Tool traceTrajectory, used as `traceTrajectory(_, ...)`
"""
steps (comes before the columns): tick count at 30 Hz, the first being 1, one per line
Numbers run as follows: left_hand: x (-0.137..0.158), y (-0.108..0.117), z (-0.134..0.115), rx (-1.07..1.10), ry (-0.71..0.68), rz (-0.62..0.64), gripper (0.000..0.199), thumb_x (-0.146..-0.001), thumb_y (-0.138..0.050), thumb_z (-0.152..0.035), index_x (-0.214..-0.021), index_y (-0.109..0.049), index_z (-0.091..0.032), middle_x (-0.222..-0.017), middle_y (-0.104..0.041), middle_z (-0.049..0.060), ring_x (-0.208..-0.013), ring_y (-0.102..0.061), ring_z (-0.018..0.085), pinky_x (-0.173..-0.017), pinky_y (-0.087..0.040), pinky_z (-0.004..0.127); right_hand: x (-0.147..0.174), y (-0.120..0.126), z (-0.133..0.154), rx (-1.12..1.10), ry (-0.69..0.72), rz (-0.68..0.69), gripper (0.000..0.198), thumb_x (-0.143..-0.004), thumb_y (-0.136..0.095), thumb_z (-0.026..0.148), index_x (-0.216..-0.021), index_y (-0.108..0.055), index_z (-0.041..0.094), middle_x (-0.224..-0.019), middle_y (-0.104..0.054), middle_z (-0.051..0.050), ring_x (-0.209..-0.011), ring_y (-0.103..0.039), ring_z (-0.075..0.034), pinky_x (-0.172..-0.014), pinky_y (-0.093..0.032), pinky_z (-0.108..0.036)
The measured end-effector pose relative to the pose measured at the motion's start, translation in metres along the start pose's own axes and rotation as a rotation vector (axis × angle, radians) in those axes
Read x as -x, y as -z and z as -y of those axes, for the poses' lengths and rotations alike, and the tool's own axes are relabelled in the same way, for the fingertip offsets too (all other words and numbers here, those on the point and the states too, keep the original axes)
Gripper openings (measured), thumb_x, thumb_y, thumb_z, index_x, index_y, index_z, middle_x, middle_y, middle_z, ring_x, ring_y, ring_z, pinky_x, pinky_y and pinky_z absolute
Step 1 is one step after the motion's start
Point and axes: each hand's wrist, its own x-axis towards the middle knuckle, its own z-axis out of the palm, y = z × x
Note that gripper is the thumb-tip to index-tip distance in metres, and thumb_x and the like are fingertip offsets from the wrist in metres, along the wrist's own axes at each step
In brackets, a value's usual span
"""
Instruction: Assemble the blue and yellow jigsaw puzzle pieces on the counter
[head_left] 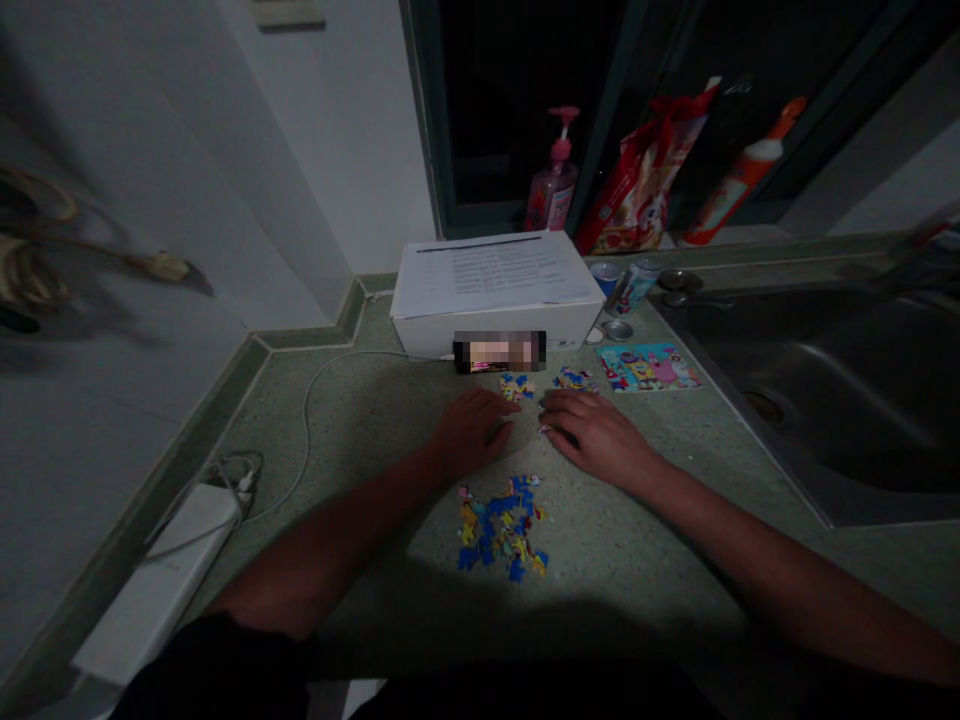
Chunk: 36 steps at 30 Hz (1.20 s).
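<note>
My left hand (472,430) rests over the green counter with fingers stretched out and thumb apart, holding nothing I can see. Its fingertips are close to a small cluster of jigsaw pieces (516,387). Opposite it, my right hand (598,436) is curled, with a small jigsaw piece (544,430) at the tips of thumb and finger. Just beyond that hand lies another cluster of jigsaw pieces (575,379). Nearer my body is a loose pile of blue and yellow jigsaw pieces (501,528). A colourful cartoon picture card (651,367) lies flat to the right.
Behind the pieces stands a white box (495,280) with a lit phone (500,352) leaning on it. A can (634,287) is beside the box. The sink (795,480) bounds the right, a white power strip (169,575) and cable the left. Bottles line the windowsill.
</note>
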Motion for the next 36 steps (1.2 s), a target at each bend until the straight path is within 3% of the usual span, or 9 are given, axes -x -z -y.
traceTrajectory(7, -0.001, 0.000, 0.001, 0.021, -0.004, 0.013, 0.019, -0.108, -0.058, -0.024, -0.124, -0.068, -0.024, -0.109, -0.079, 0.007, -0.106, -0.075, 0.024, -0.096, -0.065, 0.046, -0.002, 0.002, -0.007, 0.026, -0.085, -0.093, 0.022, -0.104, -0.061, 0.025, -0.111, -0.082, 0.030, -0.120, -0.082, -0.013, -0.119, -0.075, -0.039, -0.107, -0.061, -0.068)
traceTrajectory(11, 0.000, -0.001, 0.002, 0.011, 0.022, 0.043, 0.020, -0.107, -0.058, -0.024, -0.124, -0.069, -0.023, -0.109, -0.079, 0.007, -0.107, -0.075, 0.024, -0.098, -0.064, 0.046, -0.005, -0.004, -0.016, 0.075, -0.144, -0.151, 0.019, -0.103, -0.064, 0.031, -0.113, -0.080, 0.027, -0.126, -0.078, -0.018, -0.124, -0.072, -0.043, -0.107, -0.059, -0.072)
traceTrajectory(18, 0.000, -0.002, 0.002, 0.003, 0.057, 0.077, 0.021, -0.105, -0.059, -0.023, -0.123, -0.070, -0.026, -0.109, -0.079, 0.006, -0.106, -0.075, 0.024, -0.098, -0.065, 0.047, -0.008, -0.017, -0.023, 0.099, -0.148, -0.123, 0.014, -0.103, -0.062, 0.026, -0.106, -0.077, 0.028, -0.120, -0.078, -0.014, -0.118, -0.073, -0.036, -0.114, -0.056, -0.067)
traceTrajectory(36, -0.002, 0.001, -0.001, 0.030, 0.027, 0.057, 0.020, -0.106, -0.056, -0.023, -0.121, -0.069, -0.023, -0.109, -0.079, 0.009, -0.105, -0.075, 0.027, -0.096, -0.066, 0.050, -0.016, -0.007, -0.022, 0.156, -0.155, -0.155, 0.015, -0.101, -0.062, 0.024, -0.095, -0.076, 0.025, -0.115, -0.081, -0.016, -0.112, -0.074, -0.038, -0.102, -0.060, -0.060)
